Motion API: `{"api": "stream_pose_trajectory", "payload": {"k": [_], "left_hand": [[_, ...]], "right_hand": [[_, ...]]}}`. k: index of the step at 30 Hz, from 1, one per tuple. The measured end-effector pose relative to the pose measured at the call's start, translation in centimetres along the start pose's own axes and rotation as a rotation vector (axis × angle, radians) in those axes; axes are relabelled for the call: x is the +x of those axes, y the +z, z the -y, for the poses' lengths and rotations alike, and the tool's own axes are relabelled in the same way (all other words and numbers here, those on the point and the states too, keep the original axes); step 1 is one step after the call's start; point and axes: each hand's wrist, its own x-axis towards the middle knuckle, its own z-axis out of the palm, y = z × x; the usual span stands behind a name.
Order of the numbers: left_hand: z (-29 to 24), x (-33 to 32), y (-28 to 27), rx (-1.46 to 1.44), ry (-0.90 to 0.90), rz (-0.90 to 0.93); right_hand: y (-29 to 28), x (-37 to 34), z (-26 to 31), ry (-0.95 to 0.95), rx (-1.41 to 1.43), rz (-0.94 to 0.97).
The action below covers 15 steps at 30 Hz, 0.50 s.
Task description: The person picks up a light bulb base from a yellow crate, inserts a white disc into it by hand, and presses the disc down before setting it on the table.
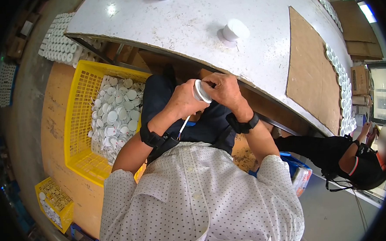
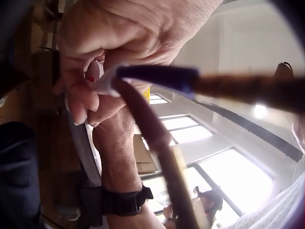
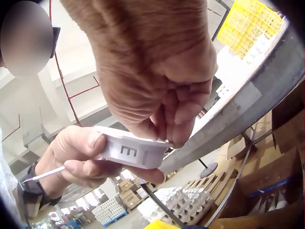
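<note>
A round white plastic housing (image 3: 131,150) with slots in its side is gripped between the thumb and fingers of my left hand (image 3: 78,155). In the head view my left hand (image 1: 186,99) holds this housing (image 1: 201,91) above my lap. My right hand (image 1: 224,89) pinches at its rim, fingertips bent together; what they pinch is hidden. A white cable (image 1: 184,126) hangs below my left hand, its brown and blue wire ends (image 2: 157,76) close to the left wrist camera.
A yellow crate (image 1: 73,126) full of white round pieces (image 1: 114,116) stands at the left. On the white table (image 1: 175,29) are a white cup-like part (image 1: 235,30) and a cardboard sheet (image 1: 310,70). Another person (image 1: 352,160) is at the right.
</note>
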Motion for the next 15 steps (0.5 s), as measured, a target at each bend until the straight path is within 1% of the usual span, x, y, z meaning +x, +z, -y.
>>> {"api": "stream_pose_trajectory", "payload": {"k": [8,13,14,15], "left_hand": [[0.22,0.01,0.28,0.010,0.018,-0.006],[0.26,-0.08,0.43,-0.006,0.032,-0.015],[0.33,-0.08,0.46,-0.008,0.033,-0.014],[0.39,-0.08,0.47,-0.008,0.033,-0.014]], "right_hand": [[0.38,-0.08,-0.20,-0.028,-0.020,-0.009],[0.81,-0.17,-0.36,-0.045,-0.109,-0.031],[0.76,-0.24,-0.33,-0.045,-0.109,-0.031],[0.64,-0.38,-0.28,0.007,-0.023,-0.036]]}}
